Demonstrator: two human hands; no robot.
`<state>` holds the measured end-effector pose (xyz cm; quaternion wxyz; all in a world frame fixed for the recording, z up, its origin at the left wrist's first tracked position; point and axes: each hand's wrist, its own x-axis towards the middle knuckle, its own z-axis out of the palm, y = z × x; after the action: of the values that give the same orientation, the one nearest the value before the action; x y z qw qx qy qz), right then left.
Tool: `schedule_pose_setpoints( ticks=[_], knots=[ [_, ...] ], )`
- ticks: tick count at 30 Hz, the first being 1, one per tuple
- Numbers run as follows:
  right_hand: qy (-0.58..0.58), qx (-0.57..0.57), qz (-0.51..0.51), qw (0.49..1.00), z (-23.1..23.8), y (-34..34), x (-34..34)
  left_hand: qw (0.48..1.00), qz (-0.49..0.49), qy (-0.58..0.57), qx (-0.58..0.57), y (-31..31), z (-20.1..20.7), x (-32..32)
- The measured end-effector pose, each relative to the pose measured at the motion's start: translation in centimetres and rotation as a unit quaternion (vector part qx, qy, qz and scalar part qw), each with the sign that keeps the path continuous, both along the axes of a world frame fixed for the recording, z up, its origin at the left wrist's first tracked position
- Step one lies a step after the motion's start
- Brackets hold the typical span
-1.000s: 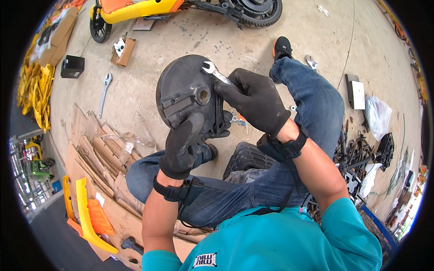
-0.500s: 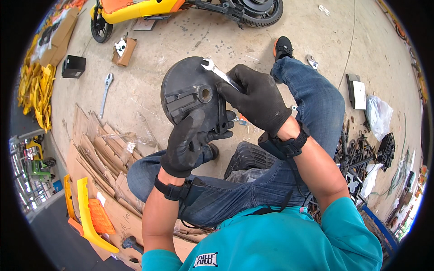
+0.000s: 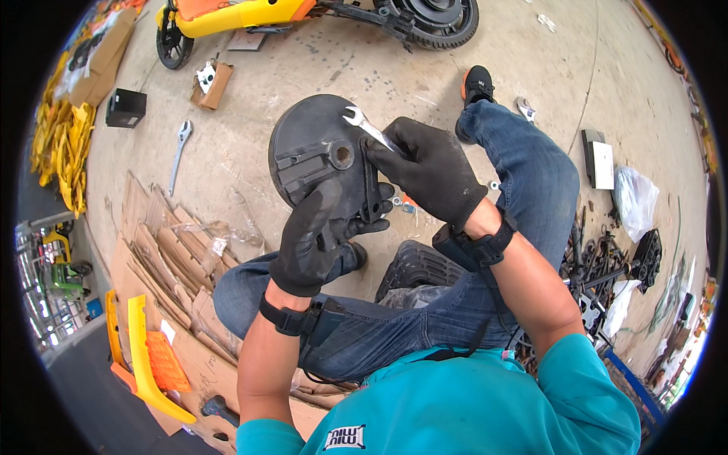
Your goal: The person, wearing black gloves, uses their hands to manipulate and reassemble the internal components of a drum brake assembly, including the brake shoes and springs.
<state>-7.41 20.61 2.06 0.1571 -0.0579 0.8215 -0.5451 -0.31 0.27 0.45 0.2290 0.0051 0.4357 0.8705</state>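
My left hand (image 3: 309, 239), in a black glove, grips a round black drum brake plate (image 3: 307, 121) from below. The plate faces up, with a metal-lined hole near its middle and a raised ribbed part beside it. Along its right side runs a black lever arm (image 3: 371, 189), partly hidden by my fingers. In my gloved right hand (image 3: 436, 167) is a silver open-end wrench (image 3: 370, 130), pinched between thumb and fingers. Its open jaw lies over the plate's upper right edge; whether it touches is unclear. The rest of the wrench is hidden in my palm.
Flattened cardboard (image 3: 171, 262) lies at the left with yellow panels (image 3: 140, 356) on it. An adjustable wrench (image 3: 180, 155), a black box (image 3: 126, 108) and a small carton (image 3: 211, 87) sit on the floor. A yellow scooter (image 3: 250, 15) lies ahead; metal parts (image 3: 599, 258) pile up at right.
The wrench jaw has shifted slightly right and toward me over the plate. My left hand keeps its hold on the brake plate, almost unmoved.
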Motion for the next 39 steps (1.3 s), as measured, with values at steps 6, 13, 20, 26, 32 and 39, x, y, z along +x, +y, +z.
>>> schedule_pose_setpoints(
  ticks=[6,13,20,26,32,39],
  knots=[
    [0.013,-0.031,-0.029,0.999,-1.3,0.3,-0.4,0.995,-0.033,0.05,-0.077,-0.1,-0.2,-0.1],
    [-0.021,-0.034,-0.023,0.999,-2.4,0.2,-0.8,0.991,-0.015,0.128,-0.031,-0.1,-1.3,0.1],
    [-0.084,-0.113,-0.016,0.99,-3.2,0.0,-0.7,0.988,0.002,-0.05,-0.146,0.7,0.2,-0.4],
    [-0.089,-0.113,-0.028,0.989,-5.1,0.3,-1.2,0.976,-0.021,0.046,-0.214,0.9,-0.5,-1.6],
    [-0.088,-0.146,-0.008,0.985,-5.3,0.7,-1.2,0.983,0.005,0.002,-0.182,1.3,-0.8,-1.9],
    [-0.107,-0.178,-0.03,0.978,-4.7,1.0,-0.9,0.937,0.022,0.215,-0.275,0.5,-3.3,-2.1]
  ],
)
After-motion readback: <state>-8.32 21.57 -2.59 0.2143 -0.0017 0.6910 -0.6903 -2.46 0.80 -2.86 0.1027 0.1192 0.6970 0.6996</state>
